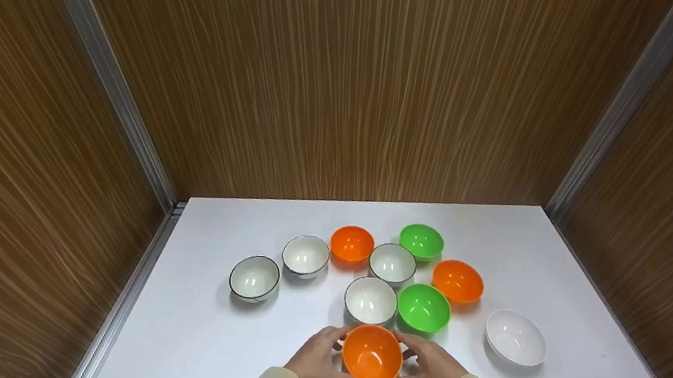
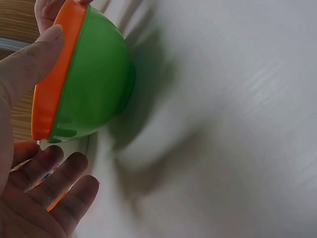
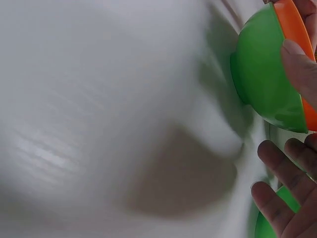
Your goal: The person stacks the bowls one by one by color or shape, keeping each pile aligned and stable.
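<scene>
An orange bowl [image 1: 372, 355] sits nested inside a green bowl [image 2: 94, 74] at the near middle of the white table. From the left side, my left hand [image 1: 323, 359] grips the orange bowl at its rim; the thumb [image 2: 42, 54] presses on the orange wall and the lower fingers spread away from it. My right hand [image 1: 427, 367] holds the same orange bowl from the right, its thumb [image 3: 298, 67] lying where orange meets green. In the head view the orange bowl hides nearly all of the green one beneath.
Just beyond stand a white bowl [image 1: 370, 301] and another green bowl [image 1: 424, 308]. Further back are orange bowls [image 1: 352, 243] [image 1: 457, 281], a green bowl [image 1: 421, 241] and dark-rimmed white bowls [image 1: 254, 278] [image 1: 305, 256] [image 1: 392, 263]. A plain white bowl [image 1: 516, 338] stands right. Wood-grain panels [image 1: 371, 87] enclose the table.
</scene>
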`<state>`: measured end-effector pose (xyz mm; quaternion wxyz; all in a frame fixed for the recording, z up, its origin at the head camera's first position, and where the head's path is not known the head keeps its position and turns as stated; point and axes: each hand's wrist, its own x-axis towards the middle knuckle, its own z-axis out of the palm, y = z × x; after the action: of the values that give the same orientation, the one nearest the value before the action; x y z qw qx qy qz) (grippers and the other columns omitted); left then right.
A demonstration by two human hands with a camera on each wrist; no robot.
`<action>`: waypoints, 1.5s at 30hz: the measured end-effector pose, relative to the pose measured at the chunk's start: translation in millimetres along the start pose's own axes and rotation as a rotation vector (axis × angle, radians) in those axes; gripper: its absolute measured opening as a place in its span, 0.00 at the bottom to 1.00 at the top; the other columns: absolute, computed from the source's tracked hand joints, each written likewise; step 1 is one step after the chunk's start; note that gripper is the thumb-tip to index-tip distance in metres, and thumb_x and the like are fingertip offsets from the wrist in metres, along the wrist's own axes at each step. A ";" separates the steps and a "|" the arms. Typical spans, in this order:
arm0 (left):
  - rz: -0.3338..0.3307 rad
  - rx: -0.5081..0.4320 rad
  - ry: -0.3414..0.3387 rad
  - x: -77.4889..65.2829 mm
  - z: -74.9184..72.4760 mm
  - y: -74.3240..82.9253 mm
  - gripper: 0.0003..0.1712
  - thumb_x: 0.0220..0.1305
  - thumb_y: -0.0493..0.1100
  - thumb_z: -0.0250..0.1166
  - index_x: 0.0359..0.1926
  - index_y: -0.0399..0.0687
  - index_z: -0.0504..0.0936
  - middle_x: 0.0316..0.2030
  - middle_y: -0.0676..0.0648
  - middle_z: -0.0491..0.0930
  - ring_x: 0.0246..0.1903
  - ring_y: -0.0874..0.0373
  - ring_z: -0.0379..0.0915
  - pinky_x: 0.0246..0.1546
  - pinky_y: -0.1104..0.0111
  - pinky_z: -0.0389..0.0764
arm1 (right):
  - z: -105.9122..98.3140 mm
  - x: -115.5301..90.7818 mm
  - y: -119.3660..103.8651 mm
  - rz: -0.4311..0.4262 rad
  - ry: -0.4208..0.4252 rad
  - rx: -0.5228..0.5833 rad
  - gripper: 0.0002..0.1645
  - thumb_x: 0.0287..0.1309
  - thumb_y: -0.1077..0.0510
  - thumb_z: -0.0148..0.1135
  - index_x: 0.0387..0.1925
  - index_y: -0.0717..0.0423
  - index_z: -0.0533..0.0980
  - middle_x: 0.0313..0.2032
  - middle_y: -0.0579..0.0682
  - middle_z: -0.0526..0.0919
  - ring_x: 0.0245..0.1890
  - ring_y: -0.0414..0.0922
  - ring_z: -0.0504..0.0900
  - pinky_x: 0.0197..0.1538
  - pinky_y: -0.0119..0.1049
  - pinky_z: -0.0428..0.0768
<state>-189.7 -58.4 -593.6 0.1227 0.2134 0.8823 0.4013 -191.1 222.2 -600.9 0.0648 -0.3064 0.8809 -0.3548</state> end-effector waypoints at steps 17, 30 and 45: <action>0.051 0.035 0.162 -6.4 -16.5 27.3 0.39 0.46 0.64 0.67 0.57 0.51 0.71 0.47 0.56 0.71 0.44 0.59 0.70 0.45 0.64 0.74 | -67.5 -29.7 20.0 0.244 0.194 0.110 0.30 0.56 0.45 0.59 0.54 0.62 0.72 0.44 0.54 0.80 0.39 0.45 0.79 0.41 0.34 0.79; 0.201 0.066 0.231 -9.2 -14.1 61.2 0.32 0.52 0.65 0.61 0.55 0.55 0.73 0.47 0.57 0.73 0.47 0.58 0.71 0.51 0.67 0.72 | -137.5 -78.4 63.1 0.561 0.491 -0.133 0.34 0.60 0.37 0.50 0.52 0.63 0.72 0.40 0.58 0.80 0.41 0.55 0.77 0.44 0.51 0.75; 0.186 0.076 0.270 -10.9 -11.0 60.9 0.30 0.54 0.66 0.58 0.54 0.58 0.75 0.48 0.57 0.74 0.48 0.62 0.70 0.52 0.65 0.72 | -145.6 -116.2 100.0 0.857 0.282 -0.023 0.53 0.58 0.29 0.39 0.62 0.73 0.52 0.54 0.74 0.63 0.51 0.67 0.67 0.48 0.56 0.72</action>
<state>-167.4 -35.1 -539.7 -0.0428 0.2425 0.8817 0.4025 -195.3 431.6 -571.8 0.0818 0.1365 0.9325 -0.3243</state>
